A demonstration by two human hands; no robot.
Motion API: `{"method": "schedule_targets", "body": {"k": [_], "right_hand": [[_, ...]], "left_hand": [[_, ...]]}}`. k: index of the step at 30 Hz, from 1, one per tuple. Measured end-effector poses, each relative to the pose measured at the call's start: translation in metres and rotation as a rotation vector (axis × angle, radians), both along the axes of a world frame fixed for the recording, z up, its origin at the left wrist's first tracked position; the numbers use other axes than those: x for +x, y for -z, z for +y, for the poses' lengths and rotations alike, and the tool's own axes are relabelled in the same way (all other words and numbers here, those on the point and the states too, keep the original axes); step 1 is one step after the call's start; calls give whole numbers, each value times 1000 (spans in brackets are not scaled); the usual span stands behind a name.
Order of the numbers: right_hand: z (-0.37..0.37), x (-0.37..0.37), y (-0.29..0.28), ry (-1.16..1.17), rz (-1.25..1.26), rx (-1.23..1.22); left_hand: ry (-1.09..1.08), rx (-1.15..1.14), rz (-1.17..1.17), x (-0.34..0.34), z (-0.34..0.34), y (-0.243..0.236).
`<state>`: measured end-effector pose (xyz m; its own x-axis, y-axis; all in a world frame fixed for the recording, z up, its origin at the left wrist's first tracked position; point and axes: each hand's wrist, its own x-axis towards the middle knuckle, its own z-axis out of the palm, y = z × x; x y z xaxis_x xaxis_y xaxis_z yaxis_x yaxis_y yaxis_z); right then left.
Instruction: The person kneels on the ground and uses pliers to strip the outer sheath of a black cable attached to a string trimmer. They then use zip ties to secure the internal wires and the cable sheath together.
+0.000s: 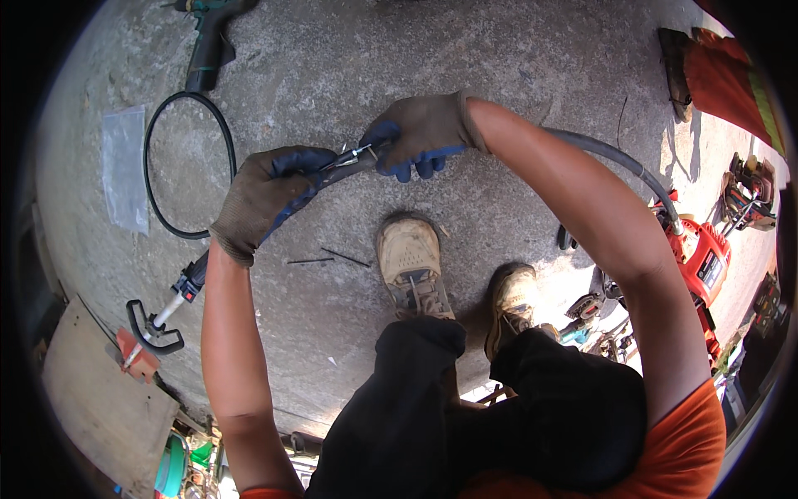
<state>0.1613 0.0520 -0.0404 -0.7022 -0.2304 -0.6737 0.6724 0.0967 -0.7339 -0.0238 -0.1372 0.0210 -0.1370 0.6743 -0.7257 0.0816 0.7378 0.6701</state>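
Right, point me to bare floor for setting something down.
The widest bare patch of floor lies beyond the right hand, between the drill and the other person's boot. A smaller one lies between the right shoe and the right forearm. It's crowded around the red machine and around the board at lower left.

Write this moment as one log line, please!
Left grip: gloved, on dark tube | Right grip: gloved, near silver metal piece | Ground: clear plastic bag, green-black drill | Picture right: red machine
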Motion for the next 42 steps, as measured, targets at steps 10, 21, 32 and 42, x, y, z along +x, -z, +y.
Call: {"method": "schedule_targets", "body": {"k": [10, 21, 32, 42], "right_hand": [[-6, 6, -6, 77, 88, 124], [-8, 4, -9, 147, 49, 148], [-10, 6, -5, 195, 85, 138], [-10, 5, -6, 178, 94, 172]], "left_hand": [[177, 5, 272, 14, 4, -2], [157, 46, 324, 9, -6, 5], [295, 129, 430, 27, 13, 1], [371, 340, 732, 45, 7, 22]]}}
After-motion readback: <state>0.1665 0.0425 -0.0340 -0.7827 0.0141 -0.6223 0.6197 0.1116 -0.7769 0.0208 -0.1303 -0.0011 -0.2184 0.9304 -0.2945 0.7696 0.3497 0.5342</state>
